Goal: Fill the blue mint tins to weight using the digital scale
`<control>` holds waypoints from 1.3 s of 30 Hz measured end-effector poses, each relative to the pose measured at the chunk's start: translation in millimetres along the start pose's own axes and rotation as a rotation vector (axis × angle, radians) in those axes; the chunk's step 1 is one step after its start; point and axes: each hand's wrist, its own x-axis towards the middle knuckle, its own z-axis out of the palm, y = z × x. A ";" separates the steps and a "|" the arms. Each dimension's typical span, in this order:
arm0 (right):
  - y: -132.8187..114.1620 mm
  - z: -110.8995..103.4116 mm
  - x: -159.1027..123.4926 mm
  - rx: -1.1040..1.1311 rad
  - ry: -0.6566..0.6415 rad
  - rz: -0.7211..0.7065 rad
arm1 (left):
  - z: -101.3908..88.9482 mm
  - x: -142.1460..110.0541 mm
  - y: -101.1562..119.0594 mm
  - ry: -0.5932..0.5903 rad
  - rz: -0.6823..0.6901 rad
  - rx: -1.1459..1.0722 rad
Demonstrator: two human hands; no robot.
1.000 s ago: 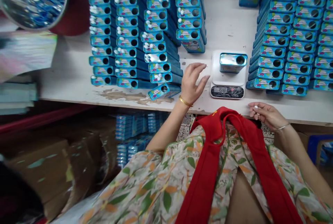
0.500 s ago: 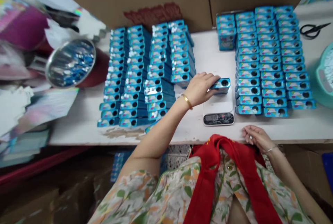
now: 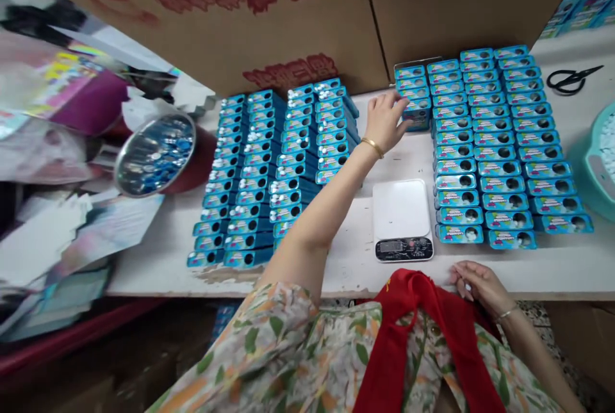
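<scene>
Forearm [image 3: 331, 218] stretched well forward over the bench [image 3: 350, 253], the left grip [image 3: 385, 120] reaches far from the body, back of the hand up, gold bangle [image 3: 373, 146] at the wrist. Its fingers and thumb stand apart at the left end of the front tin [image 3: 417, 118] of a short blue stack; whether they press on that tin, I cannot tell. The right grip [image 3: 479, 283] hangs low by the near edge of the bench, palm turned inward, fingers curled and pinched around a small white piece [image 3: 467, 287].

Between the two grips lies the white scale [image 3: 401, 208], its dark panel toward the body. To the right of the left grip, and beyond the right one, long rows of blue tins [image 3: 494, 184] stand close together, round openings upward; pale contents show in several near ones. Left of the left grip are more rows [image 3: 253, 200], many with white bits on their tops beside the openings. Farther left, a metal pot [image 3: 202, 155] tilts toward the camera, holding blue and silvery pieces [image 3: 168, 152]. Well to the right of both grips, a teal basin [image 3: 583, 170] contains white pellets [image 3: 608, 137].
</scene>
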 end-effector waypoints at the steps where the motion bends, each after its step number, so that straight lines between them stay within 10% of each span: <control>1: -0.8 -0.9 -0.4 -0.008 -0.003 0.007 | -10.2 -17.1 -4.6 -0.006 0.014 -0.007; 6: -4.6 -3.4 1.6 -0.068 -0.012 0.006 | -50.9 -121.1 -32.2 -0.010 -0.090 0.045; 10: -7.4 -1.7 3.5 -0.055 0.013 -0.034 | -41.7 -170.4 -49.8 -0.061 -0.152 0.145; 16: -10.7 1.6 0.8 -0.049 0.037 -0.091 | -35.4 -176.7 -40.4 -0.012 -0.126 0.173; 22: -13.8 2.7 0.8 -0.098 0.068 -0.142 | -68.3 -172.1 21.6 -0.117 0.092 0.125; 28: -12.5 0.4 3.1 -0.089 0.054 -0.166 | -57.4 -149.3 72.7 -0.278 0.273 0.098; 33: -18.0 2.1 -10.2 -0.112 -0.046 -0.111 | -67.3 -160.7 60.0 -0.070 0.206 -0.062; 39: -62.1 26.4 -43.1 -0.392 -0.227 -0.057 | -45.0 -250.3 19.2 0.063 -0.074 -0.325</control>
